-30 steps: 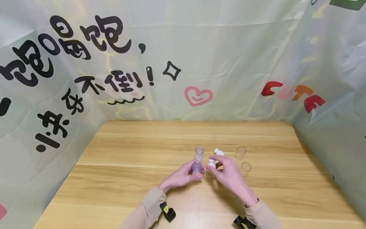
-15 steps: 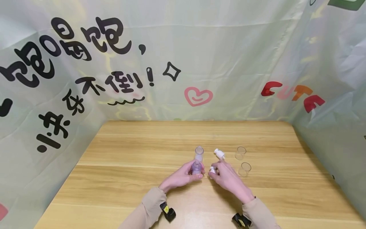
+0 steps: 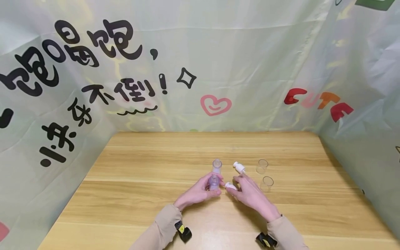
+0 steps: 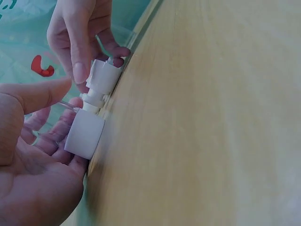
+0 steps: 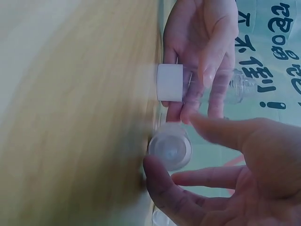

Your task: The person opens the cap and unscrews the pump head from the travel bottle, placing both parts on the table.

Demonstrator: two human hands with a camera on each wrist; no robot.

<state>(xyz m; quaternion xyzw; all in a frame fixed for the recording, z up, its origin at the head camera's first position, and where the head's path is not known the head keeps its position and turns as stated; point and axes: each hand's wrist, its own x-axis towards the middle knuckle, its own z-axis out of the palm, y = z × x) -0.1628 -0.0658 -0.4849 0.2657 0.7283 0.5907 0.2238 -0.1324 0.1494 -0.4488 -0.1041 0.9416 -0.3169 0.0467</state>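
Observation:
My left hand (image 3: 200,190) holds a small see-through purplish bottle (image 3: 214,182) upright; its neck is uncapped and its base is white (image 5: 169,83). A second bottle (image 3: 217,166) of the same kind stands just behind it. To the right, my right hand (image 3: 250,194) has its thumb and fingers around a white pump head (image 3: 230,186), which tilts low at the tabletop with its top toward the left hand. Part of that pump is hidden by the fingers. Beyond the right hand, another white pump head (image 3: 239,167) lies on its side.
Two clear caps (image 3: 262,167) (image 3: 267,184) stand right of the right hand on the wooden table (image 3: 150,166). A printed cloth (image 3: 250,62) encloses the table at the back and sides.
My right hand has lowered the white pump head toward the table, and it has gone from upright to tilted. The left hand and its bottle have stayed in place.

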